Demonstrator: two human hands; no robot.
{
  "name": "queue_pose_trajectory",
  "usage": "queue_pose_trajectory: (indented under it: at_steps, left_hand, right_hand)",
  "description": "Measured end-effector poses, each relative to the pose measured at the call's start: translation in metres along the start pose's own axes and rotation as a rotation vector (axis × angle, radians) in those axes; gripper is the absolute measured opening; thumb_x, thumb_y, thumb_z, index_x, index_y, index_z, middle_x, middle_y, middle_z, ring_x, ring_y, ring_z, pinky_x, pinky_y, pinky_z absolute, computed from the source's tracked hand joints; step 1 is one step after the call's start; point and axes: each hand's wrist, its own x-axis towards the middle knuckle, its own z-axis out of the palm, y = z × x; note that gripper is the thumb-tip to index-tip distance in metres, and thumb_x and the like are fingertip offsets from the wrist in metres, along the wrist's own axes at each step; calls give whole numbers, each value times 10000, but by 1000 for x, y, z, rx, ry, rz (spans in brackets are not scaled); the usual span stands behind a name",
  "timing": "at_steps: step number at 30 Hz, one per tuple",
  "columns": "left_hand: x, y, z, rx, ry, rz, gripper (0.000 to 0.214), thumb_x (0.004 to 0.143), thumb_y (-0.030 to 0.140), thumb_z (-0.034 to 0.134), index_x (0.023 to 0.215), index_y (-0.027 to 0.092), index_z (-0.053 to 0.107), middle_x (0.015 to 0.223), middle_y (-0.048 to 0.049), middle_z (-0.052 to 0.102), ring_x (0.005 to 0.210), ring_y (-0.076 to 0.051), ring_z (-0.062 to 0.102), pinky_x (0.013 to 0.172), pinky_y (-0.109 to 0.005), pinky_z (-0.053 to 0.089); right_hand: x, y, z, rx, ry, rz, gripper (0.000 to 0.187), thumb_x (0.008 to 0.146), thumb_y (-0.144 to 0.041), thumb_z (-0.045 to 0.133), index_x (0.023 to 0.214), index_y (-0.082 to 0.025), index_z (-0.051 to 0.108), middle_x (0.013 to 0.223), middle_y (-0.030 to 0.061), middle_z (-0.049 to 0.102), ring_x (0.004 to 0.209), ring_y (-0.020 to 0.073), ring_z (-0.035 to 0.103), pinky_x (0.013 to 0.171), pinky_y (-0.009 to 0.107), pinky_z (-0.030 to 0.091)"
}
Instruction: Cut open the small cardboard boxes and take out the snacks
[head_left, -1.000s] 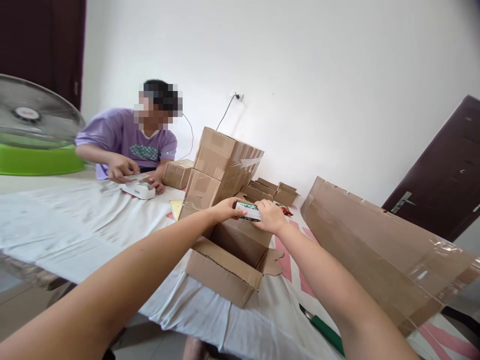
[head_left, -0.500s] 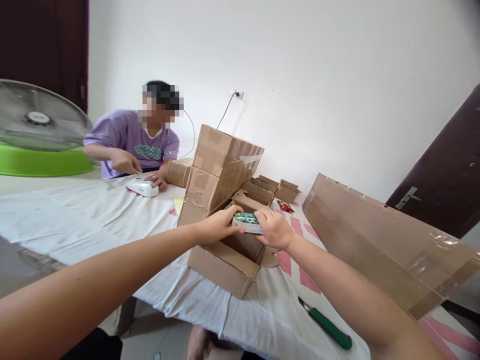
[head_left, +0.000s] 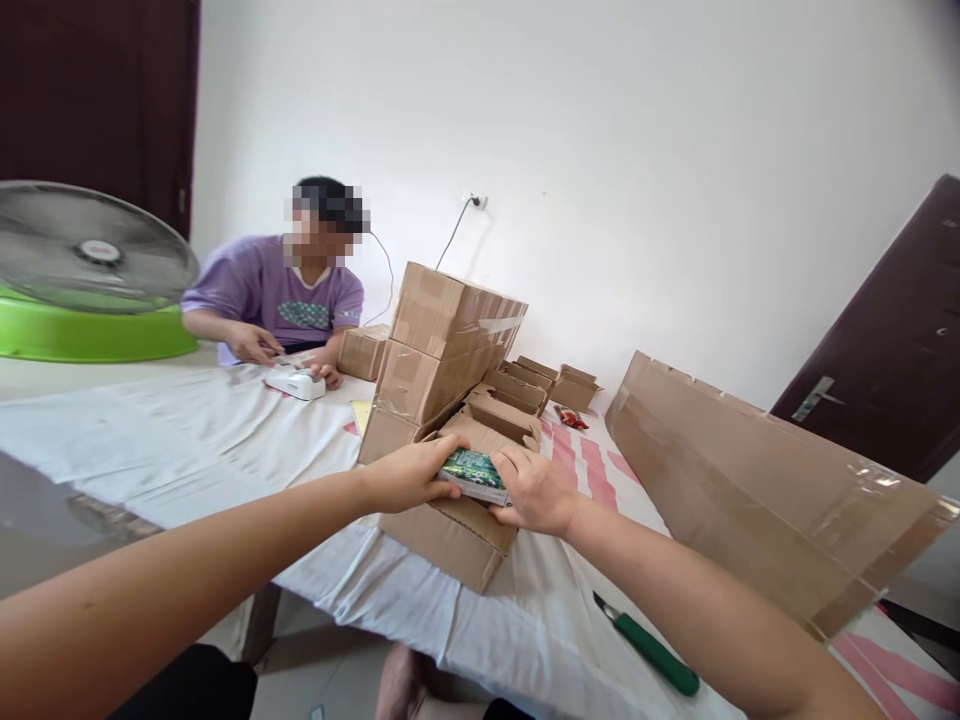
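Between my two hands is a small green-and-white printed carton, held level by its two ends. My left hand grips the left end, thumb toward me. At the right end, my right hand has its fingers wrapped round it. Directly below stands an open cardboard box, its near wall facing me; the carton and my hands hide most of its inside. More open cardboard boxes stand in a row behind it. A green-handled knife lies on the cloth below my right forearm.
Closed taped boxes are stacked left of the open box. A large cardboard piece stands at the right. Across the table, a person in purple handles a white device. A fan and red packet are also there.
My hands have brought the carton slightly down, left and toward me, and more of its green top shows. The view has shifted a little. The other person's hand has moved slightly at the device.
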Motion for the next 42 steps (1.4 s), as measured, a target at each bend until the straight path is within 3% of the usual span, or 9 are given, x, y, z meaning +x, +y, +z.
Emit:
queue_pose_trajectory:
  at_steps: [10,19,30,37,42]
  left_hand:
    - [-5,-12,16,-45,-37,-63,591,819,436,568,1349,227,411,1278,-106,630,1131,-305,609,944,-375,447]
    - [2,-18,16,-57,-96,-139,654,807,492,591,1396,262,422,1261,-95,658,1121,-299,621,945,-364,443]
    - [7,-20,16,-100,-111,-145,645,801,507,599,1379,264,446,1254,-84,665,1113,-293,625,922,-341,449]
    - [8,-15,16,-108,-114,-171,651,797,502,592,1379,251,443,1257,-87,657,1083,-300,630,906,-338,443]
    - [10,-15,17,-109,-99,-195,639,786,504,607,1365,280,454,1232,-62,671,1082,-293,627,912,-341,436]
  right_hand:
    - [-4,-10,8,141,-71,152,612,723,-354,733,1238,-141,479,1170,151,598,1052,295,604,860,434,525]
    - [-7,-12,7,302,-101,295,603,721,-342,724,1249,-154,503,1189,135,600,1106,285,594,935,431,501]
    - [-12,-10,12,399,-117,348,650,748,-359,695,1326,-162,472,1276,146,574,1167,288,577,969,428,485]
    - [-19,-9,25,541,9,404,646,737,-328,705,1321,-161,484,1323,149,571,1226,285,550,1030,446,453]
    - [-24,-16,45,727,239,542,583,681,-237,734,1227,-220,529,1244,89,623,1173,265,580,1021,464,457]
